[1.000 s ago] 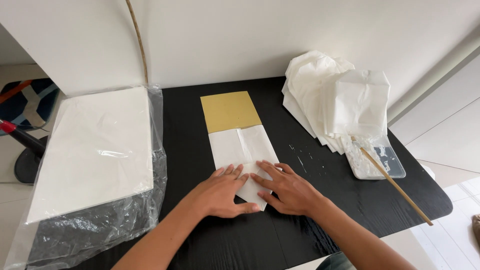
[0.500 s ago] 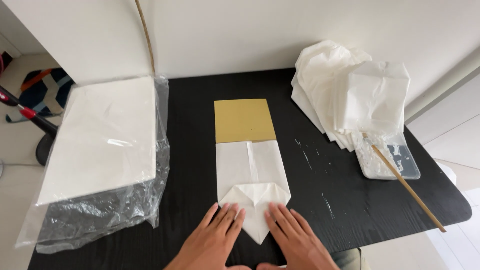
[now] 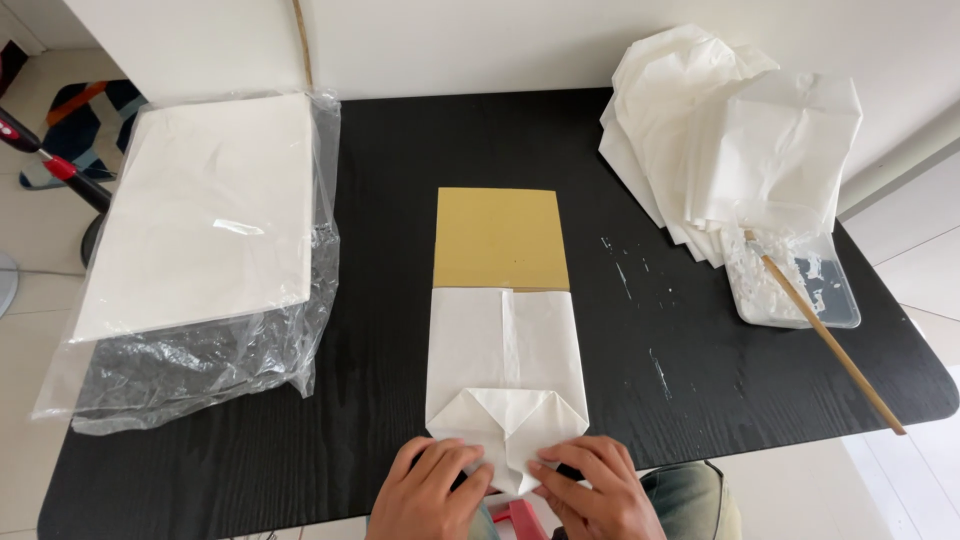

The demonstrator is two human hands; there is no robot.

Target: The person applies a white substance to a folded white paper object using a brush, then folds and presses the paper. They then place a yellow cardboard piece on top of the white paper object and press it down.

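A white folded paper bag (image 3: 505, 355) lies flat in the middle of the black table (image 3: 390, 150), wrapped around a tan cardboard sheet (image 3: 501, 238) that sticks out at its far end. The bag's near end is folded into a pointed flap (image 3: 510, 415). My left hand (image 3: 430, 490) and my right hand (image 3: 590, 490) rest at the table's near edge, fingertips pressing on the flap's tip from either side. Neither hand grips anything.
A stack of white paper sheets in a clear plastic wrap (image 3: 195, 250) lies at the left. A pile of finished white bags (image 3: 740, 130) sits at the back right, beside a clear tray of white paste (image 3: 800, 285) with a wooden stick (image 3: 825, 335).
The view has dropped nearer. Both hands slid back from the bag's middle to its near tip, and the pointed flap is now folded and exposed.
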